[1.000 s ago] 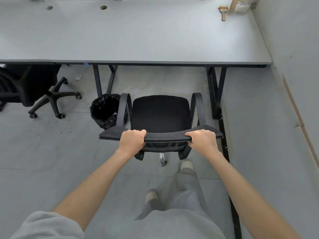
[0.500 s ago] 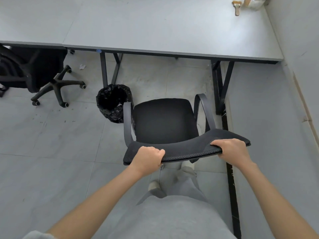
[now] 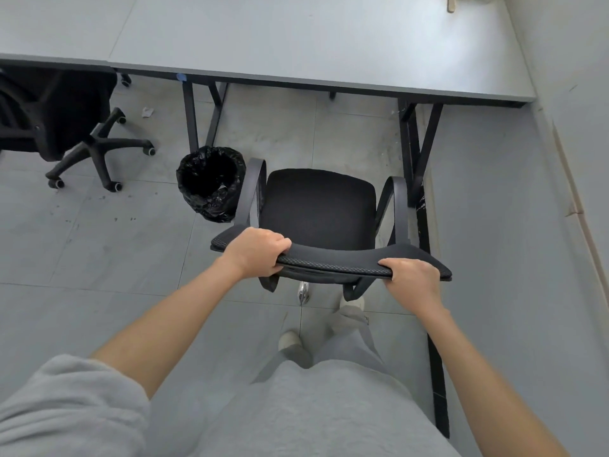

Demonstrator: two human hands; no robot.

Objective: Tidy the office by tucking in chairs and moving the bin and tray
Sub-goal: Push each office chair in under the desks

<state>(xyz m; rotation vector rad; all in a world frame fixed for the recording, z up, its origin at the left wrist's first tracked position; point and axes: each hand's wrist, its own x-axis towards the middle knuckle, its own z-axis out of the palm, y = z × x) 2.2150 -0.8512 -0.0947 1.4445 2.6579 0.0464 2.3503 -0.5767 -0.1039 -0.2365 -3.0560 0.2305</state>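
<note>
A black office chair [image 3: 318, 206] with curved armrests stands on the floor facing the grey desk [image 3: 296, 41], its seat short of the desk's front edge. My left hand [image 3: 255, 252] grips the left part of the chair's backrest top. My right hand [image 3: 412, 278] grips the right part of the same edge. A bin [image 3: 211, 183] lined with a black bag stands on the floor just left of the chair, touching or nearly touching its left armrest. No tray is in view.
A second black swivel chair [image 3: 66, 127] is tucked under the desk at the left. Black desk legs [image 3: 417, 150] stand right of the chair, others behind the bin. A grey wall [image 3: 566, 159] closes the right side. A small brush [image 3: 450, 3] lies at the desk's far right.
The chair swung askew, its right end toward me, then straightened again. It now stands a little further from the desk than one second ago. Both hands kept their grip.
</note>
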